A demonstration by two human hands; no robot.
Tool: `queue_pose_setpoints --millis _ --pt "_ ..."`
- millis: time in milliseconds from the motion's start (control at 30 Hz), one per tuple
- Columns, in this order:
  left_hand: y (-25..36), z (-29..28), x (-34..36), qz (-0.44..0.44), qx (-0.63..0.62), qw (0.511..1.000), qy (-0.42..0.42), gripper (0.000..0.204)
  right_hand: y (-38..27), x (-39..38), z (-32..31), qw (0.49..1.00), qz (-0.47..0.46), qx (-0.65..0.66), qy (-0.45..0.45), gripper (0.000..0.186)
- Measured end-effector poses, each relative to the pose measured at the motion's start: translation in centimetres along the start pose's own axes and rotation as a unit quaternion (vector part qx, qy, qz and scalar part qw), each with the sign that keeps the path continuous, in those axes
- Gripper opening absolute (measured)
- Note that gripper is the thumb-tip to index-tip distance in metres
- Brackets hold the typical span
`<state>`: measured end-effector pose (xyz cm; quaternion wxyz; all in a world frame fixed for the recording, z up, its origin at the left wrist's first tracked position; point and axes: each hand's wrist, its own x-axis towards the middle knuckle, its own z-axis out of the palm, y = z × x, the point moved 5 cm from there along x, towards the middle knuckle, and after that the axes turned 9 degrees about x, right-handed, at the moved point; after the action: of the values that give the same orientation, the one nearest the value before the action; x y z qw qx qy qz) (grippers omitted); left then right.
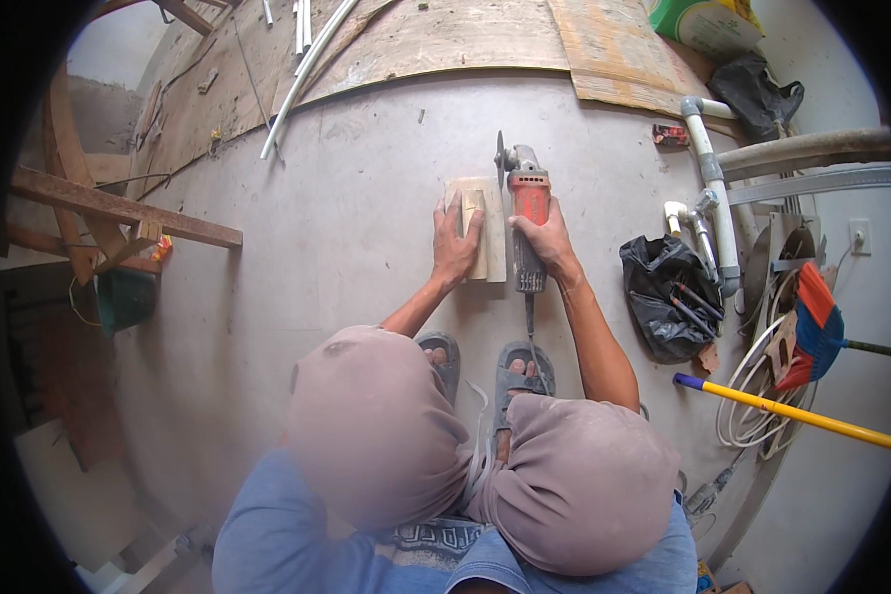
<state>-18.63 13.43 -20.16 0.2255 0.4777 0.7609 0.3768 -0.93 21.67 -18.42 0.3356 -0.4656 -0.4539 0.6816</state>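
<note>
My left hand (453,243) presses on a pale rectangular board (494,267) with a narrower wooden piece (473,211) on it, fingers curled over its left side. My right hand (554,238) grips the body of a red and grey angle grinder (531,203), which lies lengthwise just right of the board. The grinder's dark disc (501,156) stands on edge by the board's upper right corner. Its cord (531,317) runs back between my sandalled feet on the grey floor (346,198).
Wooden frame (119,206) and green bucket (124,297) at left. Plywood sheets (445,40) and white pipes (282,119) lie ahead. At right are a black bag (663,287), pipe fittings (713,168), coiled cables (742,406), a broom head (807,327) and a yellow pole (812,416).
</note>
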Motion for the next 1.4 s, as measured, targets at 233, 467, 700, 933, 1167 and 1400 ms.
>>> queue_pose_setpoints --millis 233,467,700,933,1167,1400 --pt "-0.2 0.1 0.0 -0.012 -0.006 1.0 0.0 0.069 0.0 -0.3 -0.1 1.0 -0.008 -0.01 0.002 0.061" --pt "-0.2 0.0 0.0 -0.014 -0.004 1.0 0.002 0.069 0.4 -0.3 0.0 1.0 -0.012 -0.009 0.001 0.062" --pt "0.2 0.0 -0.1 -0.014 -0.012 1.0 0.001 0.069 0.9 -0.1 -0.3 1.0 -0.012 -0.012 0.004 0.061" --pt "-0.2 0.2 0.1 -0.008 0.004 1.0 0.005 0.07 0.9 -0.2 -0.2 1.0 -0.008 -0.012 0.006 0.062" --pt "-0.1 0.2 0.0 -0.016 -0.005 1.0 -0.001 0.069 1.2 0.0 -0.3 1.0 -0.008 -0.016 0.007 0.063" --pt "-0.2 0.2 0.0 -0.005 -0.004 1.0 0.004 0.068 1.2 -0.4 -0.2 1.0 -0.006 -0.016 0.006 0.063"
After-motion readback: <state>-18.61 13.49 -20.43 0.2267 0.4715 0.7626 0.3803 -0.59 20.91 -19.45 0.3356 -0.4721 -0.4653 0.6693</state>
